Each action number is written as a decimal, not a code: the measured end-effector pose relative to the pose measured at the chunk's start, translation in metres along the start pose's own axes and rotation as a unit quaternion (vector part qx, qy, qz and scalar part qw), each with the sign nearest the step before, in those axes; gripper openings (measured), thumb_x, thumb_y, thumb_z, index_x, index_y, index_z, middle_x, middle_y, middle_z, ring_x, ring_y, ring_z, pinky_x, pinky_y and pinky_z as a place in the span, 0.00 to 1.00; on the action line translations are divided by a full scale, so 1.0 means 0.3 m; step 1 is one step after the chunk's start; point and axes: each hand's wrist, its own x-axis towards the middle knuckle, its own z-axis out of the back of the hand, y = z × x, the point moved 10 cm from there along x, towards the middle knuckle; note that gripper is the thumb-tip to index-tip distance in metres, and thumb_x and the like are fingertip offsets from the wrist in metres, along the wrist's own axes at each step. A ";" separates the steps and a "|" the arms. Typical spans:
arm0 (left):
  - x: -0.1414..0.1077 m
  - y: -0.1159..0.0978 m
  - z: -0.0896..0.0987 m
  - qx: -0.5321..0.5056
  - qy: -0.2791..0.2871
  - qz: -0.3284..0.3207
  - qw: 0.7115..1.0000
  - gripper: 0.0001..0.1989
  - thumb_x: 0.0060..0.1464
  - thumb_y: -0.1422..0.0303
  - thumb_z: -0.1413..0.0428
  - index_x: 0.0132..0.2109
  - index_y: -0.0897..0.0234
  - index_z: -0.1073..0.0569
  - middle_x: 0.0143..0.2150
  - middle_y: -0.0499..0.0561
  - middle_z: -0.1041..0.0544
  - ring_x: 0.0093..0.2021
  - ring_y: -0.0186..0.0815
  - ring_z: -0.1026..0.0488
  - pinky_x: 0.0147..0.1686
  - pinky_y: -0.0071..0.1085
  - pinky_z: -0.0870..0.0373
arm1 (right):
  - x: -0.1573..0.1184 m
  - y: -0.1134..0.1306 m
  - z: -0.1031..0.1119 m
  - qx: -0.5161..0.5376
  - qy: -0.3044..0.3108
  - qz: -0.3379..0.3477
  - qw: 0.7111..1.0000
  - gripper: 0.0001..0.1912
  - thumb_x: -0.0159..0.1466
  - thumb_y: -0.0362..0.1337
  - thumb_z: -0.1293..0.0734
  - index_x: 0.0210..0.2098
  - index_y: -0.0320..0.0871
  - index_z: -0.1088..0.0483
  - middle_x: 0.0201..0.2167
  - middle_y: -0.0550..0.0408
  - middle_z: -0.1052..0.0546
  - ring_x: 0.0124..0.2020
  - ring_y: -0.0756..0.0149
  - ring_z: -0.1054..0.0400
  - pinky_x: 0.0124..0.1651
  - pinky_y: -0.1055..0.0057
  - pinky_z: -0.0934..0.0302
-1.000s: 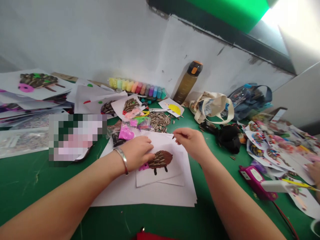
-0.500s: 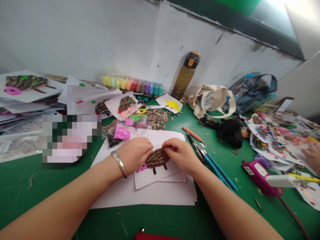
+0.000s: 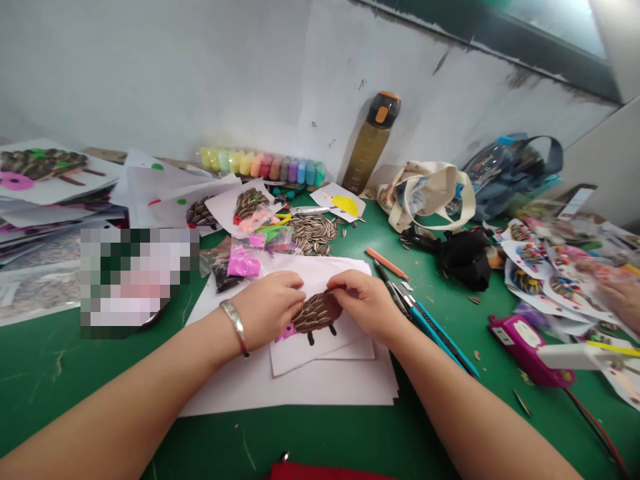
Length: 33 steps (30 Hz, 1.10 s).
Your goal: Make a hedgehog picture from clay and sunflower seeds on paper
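Note:
My left hand (image 3: 267, 308), with a silver bangle (image 3: 234, 327) on its wrist, rests on a white card (image 3: 320, 353) and holds it down. On the card is a brown hedgehog picture (image 3: 315, 313) covered in striped sunflower seeds, with a pink snout and dark legs. My right hand (image 3: 363, 303) sits on the hedgehog's back, its fingertips curled over the seeds. Whatever they pinch is hidden. The card lies on a stack of white paper (image 3: 285, 390).
A pile of sunflower seeds (image 3: 313, 235) lies beyond my hands, near pink and green packets. Blue-handled tools (image 3: 430, 330) lie right of my right hand. A magenta glue gun (image 3: 527, 350) and seed-decorated papers sit further right, where a co-worker's hand (image 3: 620, 293) rests.
My right hand has come down from the card's top edge onto the hedgehog. Blue-handled tools and an orange pencil now lie to its right. The view has tilted slightly.

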 end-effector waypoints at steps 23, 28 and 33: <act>0.005 -0.030 0.008 -0.005 -0.022 -0.033 0.999 0.14 0.60 0.76 0.55 0.38 0.68 0.23 0.37 0.57 0.27 0.43 0.42 0.32 0.47 0.39 0.33 | 0.009 0.041 -0.026 -0.053 0.010 0.086 0.995 0.12 0.58 0.21 0.36 0.34 0.42 0.25 0.33 0.54 0.24 0.38 0.64 0.32 0.44 0.67 0.39; 0.006 -0.030 0.008 -0.003 -0.022 -0.035 0.999 0.14 0.60 0.76 0.55 0.39 0.68 0.23 0.36 0.57 0.28 0.42 0.42 0.32 0.45 0.39 0.33 | 0.010 0.061 -0.029 -0.076 0.005 0.109 0.991 0.12 0.59 0.22 0.36 0.33 0.42 0.24 0.32 0.53 0.23 0.37 0.64 0.32 0.43 0.67 0.39; 0.003 -0.031 0.006 0.000 -0.024 -0.035 0.999 0.14 0.59 0.76 0.55 0.38 0.68 0.23 0.36 0.57 0.28 0.41 0.42 0.33 0.44 0.39 0.33 | 0.012 0.076 -0.039 -0.096 0.005 0.133 0.986 0.12 0.59 0.22 0.36 0.33 0.42 0.23 0.33 0.52 0.23 0.37 0.64 0.32 0.43 0.67 0.38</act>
